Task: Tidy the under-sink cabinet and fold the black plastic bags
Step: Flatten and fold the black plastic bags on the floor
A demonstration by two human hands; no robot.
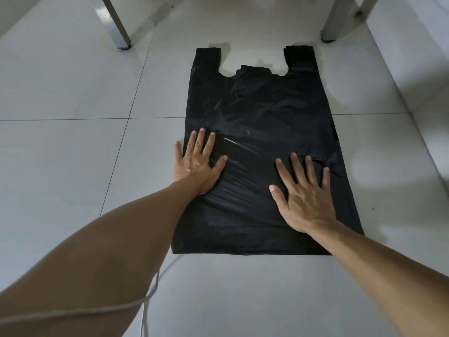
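A black plastic bag [257,113] lies spread flat on the pale tiled floor, its two handles pointing away from me. My left hand [198,161] presses flat on the bag's left side, fingers straight and spread, with the little finger over the bag's edge on the tile. My right hand [305,198] lies flat on the lower right part of the bag, fingers spread. Neither hand holds anything.
Two grey metal legs stand on the floor beyond the bag, one at the left [116,23] and one at the right [336,20]. A white wall or panel [413,57] runs along the right side. A thin pale cord [150,293] hangs near my left forearm.
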